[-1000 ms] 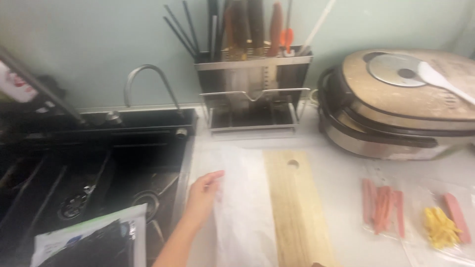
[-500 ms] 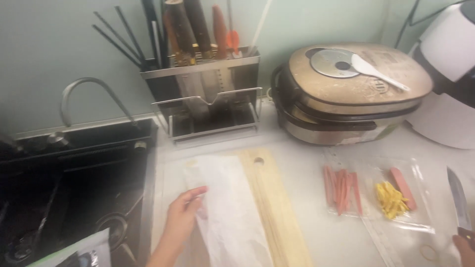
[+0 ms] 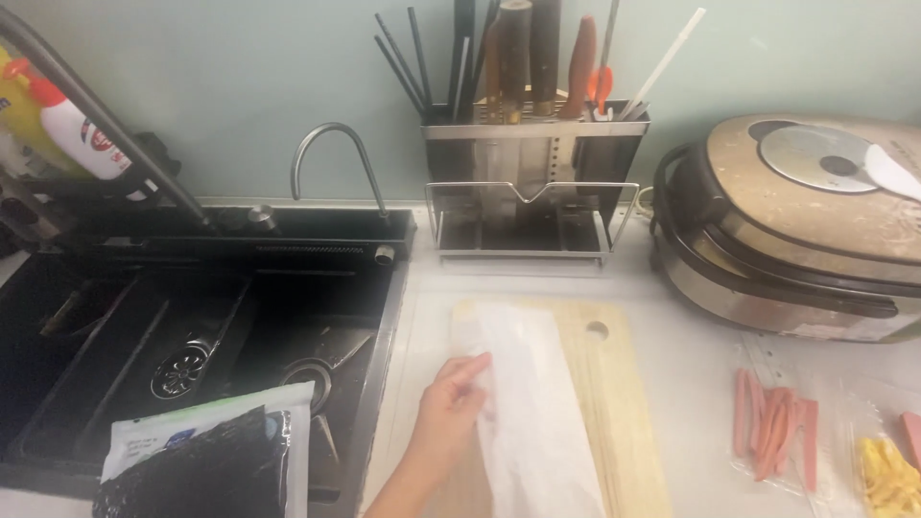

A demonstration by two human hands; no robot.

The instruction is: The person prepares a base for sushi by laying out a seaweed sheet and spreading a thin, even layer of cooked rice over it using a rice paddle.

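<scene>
Far left, top corner: a white squeeze bottle (image 3: pixel 75 134) with a red cap, behind a dark slanted rod. Below it, a black sink (image 3: pixel 86 384) set into the table (image 3: pixel 672 364), two round drains visible in its floor. A curved steel tap (image 3: pixel 326 158) rises at the sink's back edge. On the sink's near rim lies a pack of dark seaweed sheets (image 3: pixel 197 470) in a white-edged wrapper.

Centre: a pale wooden cutting board (image 3: pixel 614 412) lies lengthwise on the table just right of the sink, with a round hanging hole near its far end. A white translucent sheet (image 3: pixel 532 403) is spread along the board's left half, reaching past the near edge of the view. The left hand (image 3: pixel 451 408) comes in from the bottom and lies palm-down on the sheet's left edge; its fingers (image 3: pixel 470 369) are stretched out flat and close together, pressing the sheet, not clamped on anything. The right hand is out of view.

Behind the board, against the pale green wall: a steel utensil rack (image 3: pixel 532 187) holding knives with dark and reddish handles, black chopsticks and a white straw-like stick.

Right: a large round cooker (image 3: pixel 796 240), bronze-coloured lid shut, a white rice paddle (image 3: pixel 892 171) resting on top. In front of it, on clear plastic on the table, pink ham strips (image 3: pixel 772 422). Just beside them, at the right edge, yellow strips (image 3: pixel 887 475), partly cut off by the frame.
</scene>
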